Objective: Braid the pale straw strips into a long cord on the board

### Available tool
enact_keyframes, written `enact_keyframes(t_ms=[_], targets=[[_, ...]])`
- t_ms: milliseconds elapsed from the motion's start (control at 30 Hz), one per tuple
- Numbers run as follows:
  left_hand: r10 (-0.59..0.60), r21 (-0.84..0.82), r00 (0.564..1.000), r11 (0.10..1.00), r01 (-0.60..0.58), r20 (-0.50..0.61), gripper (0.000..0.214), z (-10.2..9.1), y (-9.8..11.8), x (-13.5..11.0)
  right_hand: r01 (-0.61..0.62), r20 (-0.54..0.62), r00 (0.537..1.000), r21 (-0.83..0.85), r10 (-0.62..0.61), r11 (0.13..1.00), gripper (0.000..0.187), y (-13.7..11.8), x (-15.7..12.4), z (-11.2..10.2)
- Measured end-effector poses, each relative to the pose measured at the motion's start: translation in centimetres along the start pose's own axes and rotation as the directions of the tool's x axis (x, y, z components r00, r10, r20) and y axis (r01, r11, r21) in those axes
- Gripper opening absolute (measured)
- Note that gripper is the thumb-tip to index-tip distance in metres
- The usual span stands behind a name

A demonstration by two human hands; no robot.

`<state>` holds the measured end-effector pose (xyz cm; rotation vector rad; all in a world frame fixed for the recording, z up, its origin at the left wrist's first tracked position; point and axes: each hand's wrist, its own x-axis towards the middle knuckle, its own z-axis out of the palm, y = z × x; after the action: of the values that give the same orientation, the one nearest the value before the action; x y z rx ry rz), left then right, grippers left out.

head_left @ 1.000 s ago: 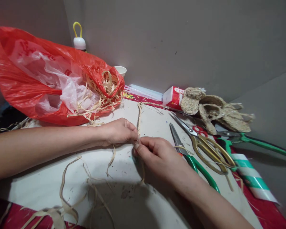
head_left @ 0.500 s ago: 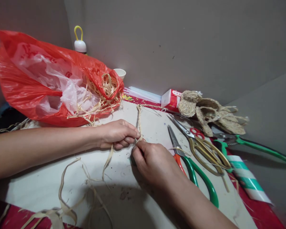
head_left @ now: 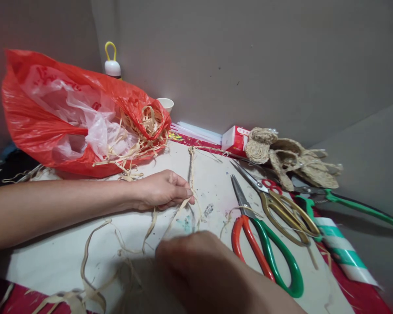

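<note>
My left hand [head_left: 170, 190] is closed, its thumb and fingers pinching the lower end of a thin braid of pale raffia [head_left: 191, 168]. The braid runs away from me across the white tabletop. Loose strand ends fan out below that pinch. One raffia strand [head_left: 177, 213] slants from it toward my right hand [head_left: 190, 266], which is nearer to me, dark and blurred. The right hand looks closed on that strand, though its fingertips are hidden. More loose raffia [head_left: 93, 283] lies curled on the near left side.
A red plastic bag [head_left: 68, 148] with raffia spilling out stands at the left. To the right lie red-and-green-handled scissors [head_left: 265, 244], gold-handled scissors [head_left: 286, 213], green-handled pruners [head_left: 356, 207] and a striped roll [head_left: 340, 248]. Woven pieces [head_left: 281, 155] sit beside a red-white box [head_left: 234, 139].
My right hand has drawn back toward me, away from the left hand, with a strand stretched out between them. My left hand stays pinched on the braid. The view has shifted slightly.
</note>
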<state>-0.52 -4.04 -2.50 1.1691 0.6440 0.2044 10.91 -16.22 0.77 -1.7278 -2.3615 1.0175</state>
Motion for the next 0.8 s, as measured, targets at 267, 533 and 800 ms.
enact_keyframes(t_ms=[267, 533, 800], targets=[[0.039, 0.006, 0.997, 0.999, -0.039, 0.066, 0.018, -0.3, 0.1, 0.0, 0.018, -0.485, 0.798, 0.613, 0.358, 0.79, 0.033, 4.6, 1.5, -4.1], [0.11, 0.166, 0.992, 0.979, -0.118, 0.059, 0.028, -0.4, -0.2, 0.0, -0.117, 0.018, 0.977, 0.878, 0.212, 0.464, 0.034, 6.0, 3.8, -2.7], [0.079, 0.23, 0.997, 0.97, -0.082, 0.024, 0.021, -0.4, 0.0, 0.0, -0.093, -0.1, 0.977, 0.591, 0.187, 0.801, 0.032, 7.2, 3.4, -3.8]])
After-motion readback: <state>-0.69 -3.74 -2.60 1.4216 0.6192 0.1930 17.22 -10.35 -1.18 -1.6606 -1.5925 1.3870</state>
